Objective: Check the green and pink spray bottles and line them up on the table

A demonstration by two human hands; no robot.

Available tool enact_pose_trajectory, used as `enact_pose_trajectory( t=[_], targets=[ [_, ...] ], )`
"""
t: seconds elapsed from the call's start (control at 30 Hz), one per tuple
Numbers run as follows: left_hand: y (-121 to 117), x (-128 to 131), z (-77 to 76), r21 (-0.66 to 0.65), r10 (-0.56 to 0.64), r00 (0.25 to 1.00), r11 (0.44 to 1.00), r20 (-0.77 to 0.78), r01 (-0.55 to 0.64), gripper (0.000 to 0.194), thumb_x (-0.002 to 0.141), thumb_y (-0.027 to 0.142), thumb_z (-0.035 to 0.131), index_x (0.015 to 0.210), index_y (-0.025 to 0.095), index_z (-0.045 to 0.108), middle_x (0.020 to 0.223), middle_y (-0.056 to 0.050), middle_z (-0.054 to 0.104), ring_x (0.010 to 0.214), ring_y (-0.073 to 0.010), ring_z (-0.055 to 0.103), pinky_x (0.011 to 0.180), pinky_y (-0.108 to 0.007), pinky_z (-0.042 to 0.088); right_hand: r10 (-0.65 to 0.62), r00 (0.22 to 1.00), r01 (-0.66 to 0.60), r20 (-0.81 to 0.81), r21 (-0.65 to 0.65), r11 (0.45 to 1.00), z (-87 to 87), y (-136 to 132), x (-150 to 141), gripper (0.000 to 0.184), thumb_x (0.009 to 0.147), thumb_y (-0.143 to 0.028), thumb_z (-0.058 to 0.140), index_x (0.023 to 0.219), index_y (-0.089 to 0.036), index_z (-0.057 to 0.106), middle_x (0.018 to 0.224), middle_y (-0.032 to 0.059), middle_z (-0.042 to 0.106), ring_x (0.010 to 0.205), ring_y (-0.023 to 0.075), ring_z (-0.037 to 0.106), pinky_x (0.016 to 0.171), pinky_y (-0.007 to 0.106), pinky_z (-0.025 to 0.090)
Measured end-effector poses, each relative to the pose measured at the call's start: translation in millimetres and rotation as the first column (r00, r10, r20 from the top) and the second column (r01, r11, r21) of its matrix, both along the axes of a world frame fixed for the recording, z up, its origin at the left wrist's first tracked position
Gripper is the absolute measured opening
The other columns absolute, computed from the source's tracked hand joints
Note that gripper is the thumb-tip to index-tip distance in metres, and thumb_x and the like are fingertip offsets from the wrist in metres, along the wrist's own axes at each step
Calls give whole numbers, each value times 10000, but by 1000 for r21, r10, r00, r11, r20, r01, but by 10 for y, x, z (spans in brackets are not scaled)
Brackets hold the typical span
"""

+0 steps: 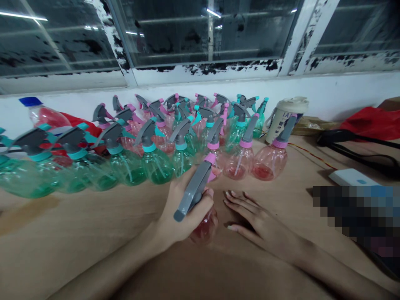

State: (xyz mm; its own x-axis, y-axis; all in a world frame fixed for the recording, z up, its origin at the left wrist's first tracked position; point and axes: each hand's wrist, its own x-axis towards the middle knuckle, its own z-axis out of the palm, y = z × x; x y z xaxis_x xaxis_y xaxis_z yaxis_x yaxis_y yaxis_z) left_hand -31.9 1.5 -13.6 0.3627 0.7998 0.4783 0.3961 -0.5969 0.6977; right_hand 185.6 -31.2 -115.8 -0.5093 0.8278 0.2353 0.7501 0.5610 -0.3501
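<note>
My left hand [184, 208] is wrapped round the neck of a pink spray bottle [203, 231], which has a grey and pink trigger head [195, 187]. The bottle is close to the wooden table [103, 237]; whether its base touches the wood I cannot tell. To its right my right hand [253, 216] lies palm down on the table, fingers stretched out and holding nothing. Just beyond the hands, a front row has green spray bottles [158, 166] with turquoise collars on the left and pink spray bottles [270, 164] with pink collars on the right.
Behind the front row stand several more pink and green spray bottles. A bottle with a blue cap [46, 114] is at the far left. A cream cup [286, 118], a red bag [371, 123], black straps [359, 148] and a white box [353, 178] are on the right. Windows rise behind.
</note>
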Motion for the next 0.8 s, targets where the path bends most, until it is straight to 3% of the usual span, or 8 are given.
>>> enact_pose_trajectory(
  t=[0.53,0.8],
  targets=[
    [-12,3,22,37,22,999,999,-32,-21,107,768,205,458,838,228,536,668,26,528,560,-139,517,544,-264,429,2,1000,-2,21,-3,1000,10,-4,-1,551,924,-446,453,1408,-199,363,1454,66,406,1347,210,349,1115,475,292],
    [-14,-3,-35,-35,50,999,998,19,-50,29,795,252,539,808,227,535,654,20,563,592,-149,556,550,-264,449,7,1000,-7,-23,13,1000,0,-7,-2,562,915,-442,474,1418,-225,347,1441,70,427,1338,226,365,1110,490,294]
  ],
)
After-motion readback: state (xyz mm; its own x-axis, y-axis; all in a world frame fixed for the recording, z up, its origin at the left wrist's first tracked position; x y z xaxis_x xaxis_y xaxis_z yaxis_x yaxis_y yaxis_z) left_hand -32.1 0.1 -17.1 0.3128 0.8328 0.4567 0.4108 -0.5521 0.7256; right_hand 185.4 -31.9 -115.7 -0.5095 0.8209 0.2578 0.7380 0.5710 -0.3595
